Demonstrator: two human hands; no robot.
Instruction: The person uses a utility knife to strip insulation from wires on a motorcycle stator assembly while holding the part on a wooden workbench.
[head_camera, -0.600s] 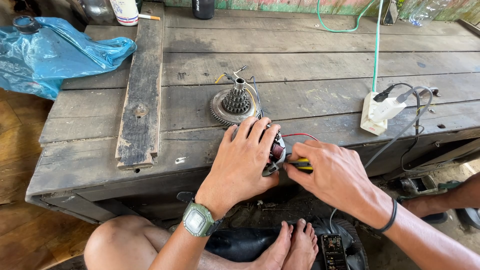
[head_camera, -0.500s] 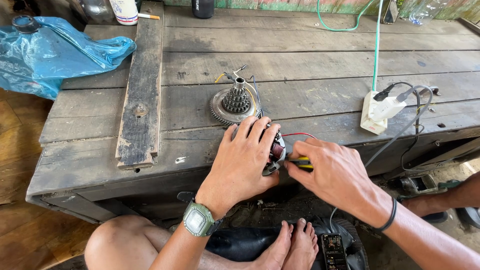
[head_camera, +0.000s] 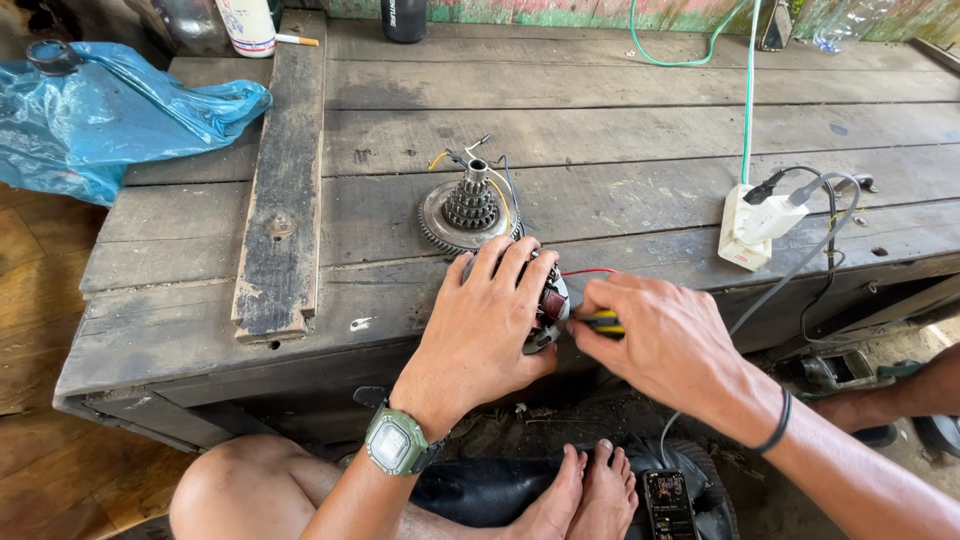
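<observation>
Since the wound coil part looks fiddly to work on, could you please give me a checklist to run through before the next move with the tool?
1. Left hand steadying the wound coil part on the wooden bench: ok.
2. Right hand gripping the yellow-handled tool: ok.
3. Tool tip seated on the part: cannot tell, hidden by fingers.
4. Red wire clear of the tool: ok, it runs behind the hands.
5. Gear cluster out of the way: ok, it sits behind the left hand.
6. Part near the bench edge: not ok, it could slip off.
</observation>
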